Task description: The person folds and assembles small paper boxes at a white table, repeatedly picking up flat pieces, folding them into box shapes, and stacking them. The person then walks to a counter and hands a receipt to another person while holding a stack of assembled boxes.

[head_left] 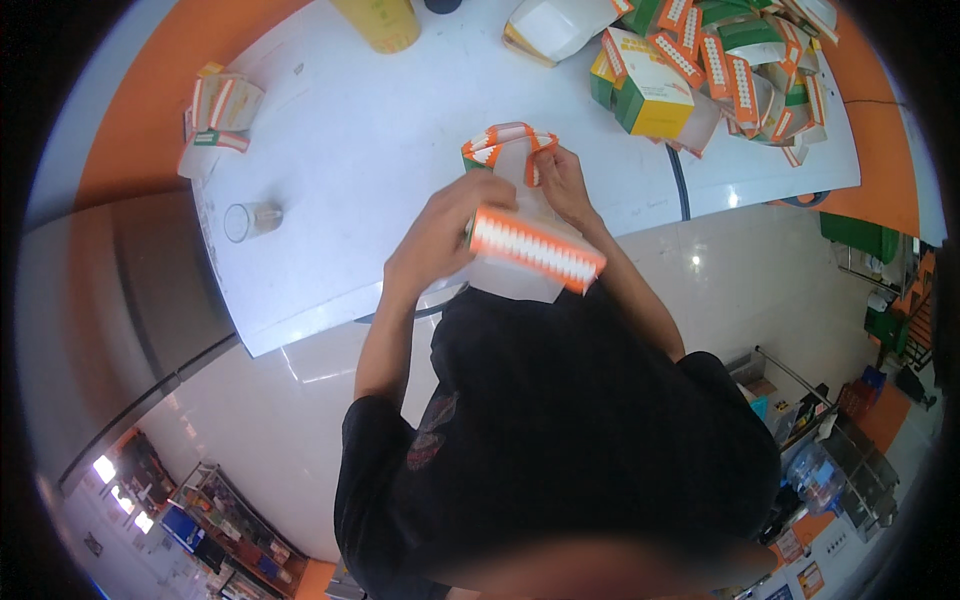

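In front of my body, at the near edge of the white table (350, 170), is a paper food carton (538, 246) with an orange-and-white patterned strip, slightly blurred. My left hand (445, 225) is closed around its left side, fingers curled and partly hidden. A rounded, folded orange-and-white carton edge (510, 135) shows just beyond it. My right hand (562, 185) pinches the right end of that edge between thumb and fingers. Whether both pieces belong to one carton or two, I cannot tell.
Many similar cartons (740, 80) lie heaped at the far right, beside a yellow-and-green box (650, 85). A few nested cartons (222, 110) stand at the left edge. Nearer is a clear glass (250, 220) on its side. A yellow container (380, 22) is at the back.
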A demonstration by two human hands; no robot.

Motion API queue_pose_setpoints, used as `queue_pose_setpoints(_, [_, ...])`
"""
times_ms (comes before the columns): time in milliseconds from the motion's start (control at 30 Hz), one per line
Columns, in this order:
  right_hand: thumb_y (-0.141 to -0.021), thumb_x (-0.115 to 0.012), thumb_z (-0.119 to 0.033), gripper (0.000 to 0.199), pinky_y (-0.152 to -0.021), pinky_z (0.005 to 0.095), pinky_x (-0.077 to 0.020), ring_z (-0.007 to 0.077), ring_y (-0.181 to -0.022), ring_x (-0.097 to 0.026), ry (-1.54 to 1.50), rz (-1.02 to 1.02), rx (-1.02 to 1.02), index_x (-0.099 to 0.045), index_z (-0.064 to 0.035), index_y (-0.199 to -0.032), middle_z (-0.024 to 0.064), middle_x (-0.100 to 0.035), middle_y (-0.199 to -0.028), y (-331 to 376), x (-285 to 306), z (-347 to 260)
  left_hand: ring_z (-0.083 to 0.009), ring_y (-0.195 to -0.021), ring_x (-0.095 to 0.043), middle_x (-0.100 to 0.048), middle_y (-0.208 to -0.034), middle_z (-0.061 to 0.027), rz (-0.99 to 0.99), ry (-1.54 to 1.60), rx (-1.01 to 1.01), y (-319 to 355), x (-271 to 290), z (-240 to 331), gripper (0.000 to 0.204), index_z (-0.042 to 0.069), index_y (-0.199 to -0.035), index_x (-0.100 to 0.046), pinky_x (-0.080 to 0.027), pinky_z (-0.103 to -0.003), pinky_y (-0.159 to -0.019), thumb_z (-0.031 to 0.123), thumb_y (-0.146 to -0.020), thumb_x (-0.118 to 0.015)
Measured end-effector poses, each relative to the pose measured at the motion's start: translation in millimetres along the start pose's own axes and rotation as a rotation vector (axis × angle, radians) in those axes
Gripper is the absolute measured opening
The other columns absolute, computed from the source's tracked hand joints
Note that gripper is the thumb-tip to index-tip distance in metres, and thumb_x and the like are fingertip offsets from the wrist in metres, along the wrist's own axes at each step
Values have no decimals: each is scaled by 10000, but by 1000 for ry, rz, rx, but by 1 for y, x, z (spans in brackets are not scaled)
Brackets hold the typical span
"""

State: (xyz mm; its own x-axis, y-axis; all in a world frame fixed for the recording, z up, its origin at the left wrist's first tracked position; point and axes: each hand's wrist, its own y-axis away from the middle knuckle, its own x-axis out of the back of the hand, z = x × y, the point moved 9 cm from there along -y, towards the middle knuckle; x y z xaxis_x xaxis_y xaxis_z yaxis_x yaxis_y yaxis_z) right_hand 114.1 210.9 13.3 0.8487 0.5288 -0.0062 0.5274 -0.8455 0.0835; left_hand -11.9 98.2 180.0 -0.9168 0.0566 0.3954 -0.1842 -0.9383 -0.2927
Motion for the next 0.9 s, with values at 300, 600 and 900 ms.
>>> queue_pose_setpoints(300, [-1058, -577, -418, 452, -840, 298, -500, 102, -930, -583, -192, -64, -13, -669, 7, -1181, 24, -681, -993, 6, -11, 6, -334, -1005, -631, -657, -1079, -154, 305, -209, -69, 21, 26, -29, 308, 45, -1083, -641, -524, -399, -837, 63, -798, -757])
queue_pose_setpoints(600, [-1061, -572, -345, 445, -977, 318, -486, 140, -1090, -600, -135, -201, 75, -600, -12, -1354, 62, -676, -1199, 9, -14, -18, -320, -1136, -569, -576, -1285, -192, 657, -460, 18, 43, -5, -46, 406, 24, -1263, -606, -465, -408, -965, 5, -869, -700])
queue_pose_setpoints(900, [-1054, -524, -281, 483, -1087, 345, -418, 191, -1253, -545, -80, -220, -128, -489, -16, -1456, 116, -616, -1331, 16, -10, 20, -324, -1474, -356, -281, -1634, -225, 400, 195, 384, 43, -33, -111, 699, -15, -1587, -239, -290, -432, -1215, 137, -1016, -611])
